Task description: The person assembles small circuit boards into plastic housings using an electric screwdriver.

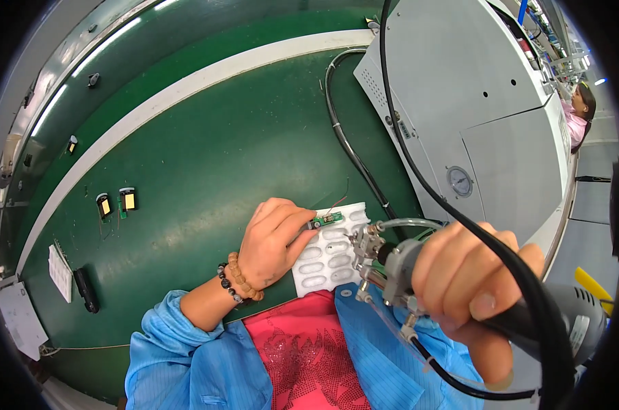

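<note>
My left hand (pixel 274 240), with bead bracelets at the wrist, pinches a small green circuit board (pixel 326 219) with thin red wires and holds it over a white moulded tray (pixel 326 258) of oval pockets. My right hand (pixel 479 287) grips a black-handled power tool (pixel 391 263) with a metal head, clear tubing and a thick black cable. The tool's tip points left toward the board, a short gap away from it.
The green bench mat (pixel 207 157) carries two small yellow-faced parts (pixel 116 201), a black bar (pixel 86 290) and a white card (pixel 60 272) at the left. A grey machine cabinet (pixel 473 116) with a gauge stands at the right, a black hose beside it. Another person works far right.
</note>
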Tool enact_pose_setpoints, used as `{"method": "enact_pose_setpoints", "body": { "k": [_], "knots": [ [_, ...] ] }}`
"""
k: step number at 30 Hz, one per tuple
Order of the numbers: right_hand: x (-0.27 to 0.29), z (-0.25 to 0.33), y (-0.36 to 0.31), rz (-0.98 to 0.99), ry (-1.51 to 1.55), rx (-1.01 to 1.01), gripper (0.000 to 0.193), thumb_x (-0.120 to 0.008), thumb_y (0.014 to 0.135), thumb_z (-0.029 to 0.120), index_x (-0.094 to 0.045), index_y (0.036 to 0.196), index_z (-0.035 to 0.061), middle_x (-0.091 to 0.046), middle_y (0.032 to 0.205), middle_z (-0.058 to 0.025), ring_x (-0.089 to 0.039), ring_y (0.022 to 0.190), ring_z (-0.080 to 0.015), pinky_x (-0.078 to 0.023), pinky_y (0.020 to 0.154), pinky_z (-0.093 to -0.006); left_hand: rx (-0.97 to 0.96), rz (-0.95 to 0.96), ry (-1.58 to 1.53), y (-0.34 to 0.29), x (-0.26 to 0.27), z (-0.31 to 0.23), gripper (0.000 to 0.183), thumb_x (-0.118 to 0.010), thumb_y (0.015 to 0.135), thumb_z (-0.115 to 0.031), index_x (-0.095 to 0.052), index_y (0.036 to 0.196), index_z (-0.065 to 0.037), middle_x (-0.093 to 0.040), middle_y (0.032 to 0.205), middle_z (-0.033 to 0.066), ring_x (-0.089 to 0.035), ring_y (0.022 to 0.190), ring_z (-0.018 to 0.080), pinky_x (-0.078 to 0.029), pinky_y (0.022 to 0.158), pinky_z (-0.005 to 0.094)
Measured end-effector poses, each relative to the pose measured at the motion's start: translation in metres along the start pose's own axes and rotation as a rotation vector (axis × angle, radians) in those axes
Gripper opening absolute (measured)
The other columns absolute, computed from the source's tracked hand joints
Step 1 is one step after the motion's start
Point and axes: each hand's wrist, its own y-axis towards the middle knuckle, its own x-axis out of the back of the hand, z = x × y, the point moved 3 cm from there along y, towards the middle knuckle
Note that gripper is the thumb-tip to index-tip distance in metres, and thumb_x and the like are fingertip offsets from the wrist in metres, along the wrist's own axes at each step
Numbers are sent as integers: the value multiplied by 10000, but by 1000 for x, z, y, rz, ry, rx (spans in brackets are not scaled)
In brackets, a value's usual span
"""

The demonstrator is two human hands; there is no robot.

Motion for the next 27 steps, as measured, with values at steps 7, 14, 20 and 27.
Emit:
{"method": "enact_pose_setpoints", "body": {
  "k": [7,14,20,27],
  "knots": [
    [-5,-27,6,-49,27,-11,483,-746,826,416,-480,962,35,-558,649,-21,-530,466,-118,-446,431,-240,10,-25,-55,2,-3,8,311,-796,654,-37,-677,941,-24,-668,936,88,-604,899,281,-492,784,372],
    [-12,-41,10,-65,51,9,517,-736,819,449,-484,962,21,-552,639,-21,-520,458,-108,-430,410,-227,13,-32,-94,3,-4,9,320,-786,655,-35,-684,958,-26,-667,947,81,-602,909,280,-493,799,379],
    [-17,-47,18,-81,57,-40,524,-725,823,459,-480,972,20,-548,641,-16,-519,466,-106,-431,416,-227,57,-25,-124,0,2,8,323,-783,649,-29,-686,958,-27,-665,939,79,-602,910,276,-492,802,372],
    [-13,-47,21,-73,32,-58,520,-719,827,466,-480,976,29,-550,649,-14,-525,475,-107,-438,436,-228,61,-25,-146,3,-3,11,293,-763,658,-46,-676,938,-34,-648,935,58,-589,909,258,-470,796,373]
  ]
}}
